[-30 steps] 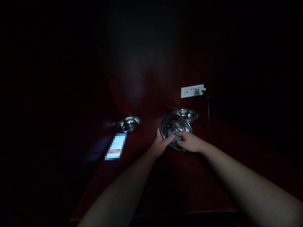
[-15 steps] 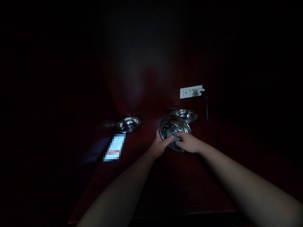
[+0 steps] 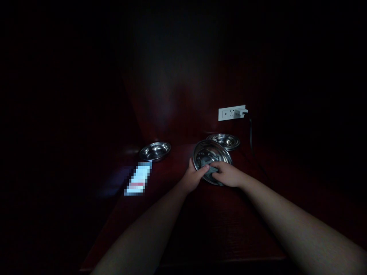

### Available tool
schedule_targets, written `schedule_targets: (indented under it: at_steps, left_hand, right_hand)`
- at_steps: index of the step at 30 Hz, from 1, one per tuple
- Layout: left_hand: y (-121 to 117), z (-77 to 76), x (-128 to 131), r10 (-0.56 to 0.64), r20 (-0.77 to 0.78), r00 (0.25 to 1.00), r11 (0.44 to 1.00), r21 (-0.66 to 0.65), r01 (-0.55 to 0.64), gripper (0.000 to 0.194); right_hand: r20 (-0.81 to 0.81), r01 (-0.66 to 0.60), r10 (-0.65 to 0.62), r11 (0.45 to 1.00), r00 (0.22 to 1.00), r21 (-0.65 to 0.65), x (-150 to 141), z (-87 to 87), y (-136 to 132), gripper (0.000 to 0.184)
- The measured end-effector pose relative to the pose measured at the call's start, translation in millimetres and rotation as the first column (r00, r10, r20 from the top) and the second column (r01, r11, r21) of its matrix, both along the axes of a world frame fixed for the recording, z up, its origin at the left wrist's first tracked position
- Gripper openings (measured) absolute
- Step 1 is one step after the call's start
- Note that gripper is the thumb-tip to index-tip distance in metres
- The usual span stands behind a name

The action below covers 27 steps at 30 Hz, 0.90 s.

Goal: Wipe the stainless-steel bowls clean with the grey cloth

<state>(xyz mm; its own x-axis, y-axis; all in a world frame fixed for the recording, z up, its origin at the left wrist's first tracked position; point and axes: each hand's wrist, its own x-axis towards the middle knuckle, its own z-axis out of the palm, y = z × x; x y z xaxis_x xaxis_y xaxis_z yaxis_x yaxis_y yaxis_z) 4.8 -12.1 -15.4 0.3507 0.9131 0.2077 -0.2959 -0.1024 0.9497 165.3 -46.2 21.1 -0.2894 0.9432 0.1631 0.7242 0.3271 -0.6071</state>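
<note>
Left hand [image 3: 193, 178] closed on a tilted, shiny round steel bowl [image 3: 223, 155] near the silver metal dishes [image 3: 233, 142], right hand [image 3: 229, 174] curled on grey-green cloth [image 3: 212, 169] inside it, I'd worry that hard pressing could twist the smooth rim loose.

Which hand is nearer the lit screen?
Left: the left hand is right of the lit screen, at the left of the held bowl; the right hand is farther right, fingers inside it.

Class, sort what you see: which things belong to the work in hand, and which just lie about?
In hand:
left hand
right hand
tilted metal bowl
greyish cloth-like piece inside it

Apparently not in use:
far-left bowl
metal dish behind
glowing screen
wall socket, cord
</note>
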Motion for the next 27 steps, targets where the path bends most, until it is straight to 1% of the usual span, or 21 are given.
schedule_targets:
  at_steps: [5, 12, 16, 19, 22, 27]
  left_hand:
    - [1.4, -1.0, 0.2, 0.012, -0.024, 1.0, 1.0, 0.018, -0.012, 0.064]
    - [2.8, -2.9, 0.8, 0.009, -0.009, 1.0, 0.999, 0.034, -0.008, 0.062]
    - [4.1, -4.0, 1.1, 0.005, 0.004, 1.0, 1.0, 0.021, -0.005, 0.063]
    - [4.5, -4.0, 0.9, 0.01, 0.002, 1.0, 1.0, 0.015, -0.01, 0.063]
    - [4.1, -3.4, 0.7, 0.012, -0.003, 1.0, 0.999, 0.032, -0.012, 0.064]
    - [3.5, -3.2, 1.1, 0.018, 0.0, 1.0, 0.998, 0.058, -0.018, 0.066]
  right_hand:
    - [0.006, 0.002, -0.002, 1.0, 1.0, -0.004, 0.6, -0.9, 0.6, 0.012]
    - [0.003, -0.019, 0.019, 1.0, 1.0, 0.004, 1.9, -1.9, 1.9, 0.012]
    - [-0.016, -0.022, 0.022, 1.0, 1.0, -0.007, 1.9, -1.9, 1.7, 0.011]
    - [-0.002, -0.01, 0.01, 1.0, 1.0, -0.008, 1.6, -1.5, 1.1, 0.012]
    - [0.017, -0.004, 0.004, 1.0, 1.0, -0.003, 1.6, -1.3, 0.8, 0.013]
    - [0.0, -0.016, 0.016, 1.0, 1.0, -0.01, 2.3, -2.7, 1.9, 0.014]
